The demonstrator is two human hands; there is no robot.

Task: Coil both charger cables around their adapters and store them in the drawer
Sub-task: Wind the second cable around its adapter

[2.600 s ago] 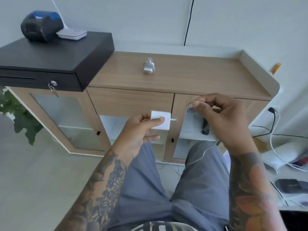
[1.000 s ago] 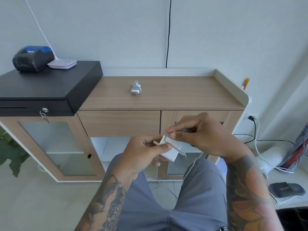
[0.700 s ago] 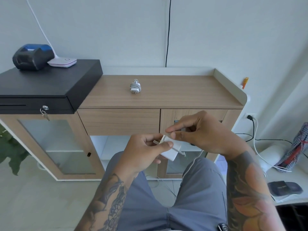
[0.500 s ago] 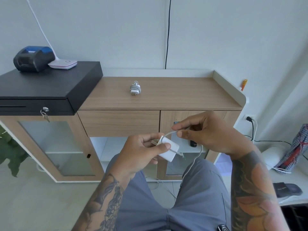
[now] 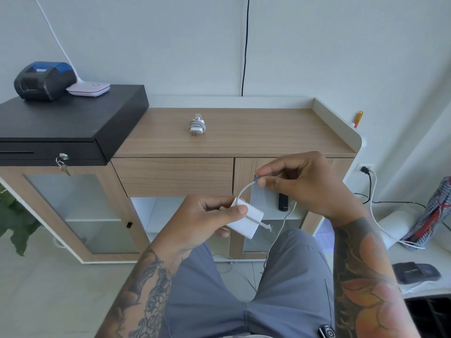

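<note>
adapter: white block (image 5: 245,222) held in front of the lap, long axis tilted down-right; prongs toward the L palm.
L hand: (image 5: 207,217) thumb on top, fingers curled under, gripping adapter.
R hand: (image 5: 300,184) up-right of adapter, thumb + forefinger pinching cable (image 5: 244,189).
key relation: cable arcs from adapter's top-left corner up to the R pinch; R hand nearer the slack, so the wrap prob. goes over the block's short side.
slack: drops behind R hand toward the floor; far end not traceable.
other charger: already coiled (image 5: 196,125), on table (image 5: 268,132), well apart.
drawer: front (image 5: 173,176) looks closed.
hidden: L fingertips under the block; wrap count unclear, one strand across the face.
</note>
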